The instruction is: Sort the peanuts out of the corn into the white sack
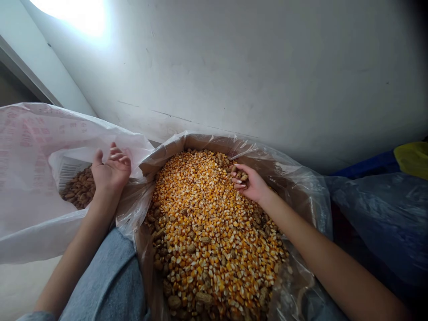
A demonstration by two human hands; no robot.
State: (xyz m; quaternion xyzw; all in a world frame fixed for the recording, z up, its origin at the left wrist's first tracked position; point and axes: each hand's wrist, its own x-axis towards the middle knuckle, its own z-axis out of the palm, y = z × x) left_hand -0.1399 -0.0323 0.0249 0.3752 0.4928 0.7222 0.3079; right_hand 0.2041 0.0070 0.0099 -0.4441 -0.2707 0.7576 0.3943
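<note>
A box lined with clear plastic (301, 196) is filled with yellow corn kernels (214, 214), with peanuts in their shells (203, 298) scattered among them. Over the far right part of the kernels, my right hand (249, 180) has its fingers curled around several peanuts (241, 175). My left hand (113, 171) is raised, palm up with fingers apart and nothing in it, above the edge of a white sack (26, 178). Brown almond-like nuts (78, 189) show inside that sack, left of the hand.
A pale wall (234, 67) rises behind the box, with a bright light at its upper left. On the right lie a dark plastic bag (384, 218), a blue edge (368, 165) and a yellow item (413, 159). A knee in blue-grey cloth (110, 276) is at the bottom left.
</note>
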